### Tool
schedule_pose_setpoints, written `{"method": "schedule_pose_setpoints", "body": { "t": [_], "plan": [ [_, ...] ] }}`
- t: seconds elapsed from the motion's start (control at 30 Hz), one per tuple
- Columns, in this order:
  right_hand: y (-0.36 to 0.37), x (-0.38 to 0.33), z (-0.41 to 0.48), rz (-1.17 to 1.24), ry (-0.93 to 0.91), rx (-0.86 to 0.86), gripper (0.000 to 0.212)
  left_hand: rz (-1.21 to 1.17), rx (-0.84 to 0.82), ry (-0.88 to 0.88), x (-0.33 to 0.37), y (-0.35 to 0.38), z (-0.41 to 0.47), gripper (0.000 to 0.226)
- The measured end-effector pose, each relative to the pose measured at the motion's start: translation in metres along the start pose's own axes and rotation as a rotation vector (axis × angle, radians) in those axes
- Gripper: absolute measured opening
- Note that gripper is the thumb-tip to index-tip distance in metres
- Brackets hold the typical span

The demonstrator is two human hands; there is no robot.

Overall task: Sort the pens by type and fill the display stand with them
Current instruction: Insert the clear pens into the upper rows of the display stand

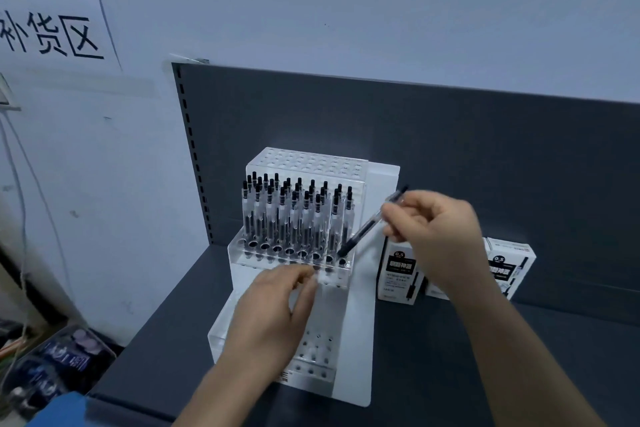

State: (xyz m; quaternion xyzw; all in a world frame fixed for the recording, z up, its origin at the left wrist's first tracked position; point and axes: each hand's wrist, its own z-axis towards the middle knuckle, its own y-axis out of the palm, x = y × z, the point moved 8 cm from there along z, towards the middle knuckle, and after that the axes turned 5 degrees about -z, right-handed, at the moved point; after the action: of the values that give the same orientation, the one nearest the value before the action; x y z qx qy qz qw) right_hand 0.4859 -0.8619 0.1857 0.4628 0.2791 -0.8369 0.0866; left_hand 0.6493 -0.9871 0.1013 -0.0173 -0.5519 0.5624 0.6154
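Note:
A clear acrylic display stand (360,340) with stepped tiers of holes sits on the dark shelf. Its middle tier holds several upright black-capped pens (294,215); the top tier (311,163) and the lowest tier show empty holes. My right hand (440,236) pinches a black pen (367,229), tilted, its tip at the rightmost hole of the middle tier's front row. My left hand (273,319) hovers over the stand's front, fingers loosely curled by the middle tier's front edge, holding nothing I can see.
Two white pen boxes (398,274) (505,270) stand right of the stand, partly behind my right arm. A dark back panel (450,149) rises behind the shelf. A wall with a paper sign (52,31) is at left; packaged goods (52,367) lie below left.

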Motion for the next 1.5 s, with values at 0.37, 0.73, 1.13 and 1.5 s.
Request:
{"method": "schedule_pose_setpoints", "body": {
  "t": [0.37,0.73,1.13,1.5],
  "plan": [
    [0.054,-0.005,0.017,-0.59,-0.157,-0.188,0.03,0.33,0.123,0.117,-0.001,-0.026,0.003,0.034],
    [0.063,-0.007,0.022,-0.768,-0.091,-0.25,0.027,0.337,0.085,0.137,0.004,-0.021,0.001,0.036],
    [0.064,-0.014,0.02,-0.803,-0.061,-0.286,0.027,0.32,0.085,0.177,0.011,-0.026,-0.011,0.036],
    [0.057,0.008,-0.002,-0.728,0.01,-0.226,0.027,0.357,0.068,0.161,0.011,-0.03,-0.014,0.038]
  ]
}}
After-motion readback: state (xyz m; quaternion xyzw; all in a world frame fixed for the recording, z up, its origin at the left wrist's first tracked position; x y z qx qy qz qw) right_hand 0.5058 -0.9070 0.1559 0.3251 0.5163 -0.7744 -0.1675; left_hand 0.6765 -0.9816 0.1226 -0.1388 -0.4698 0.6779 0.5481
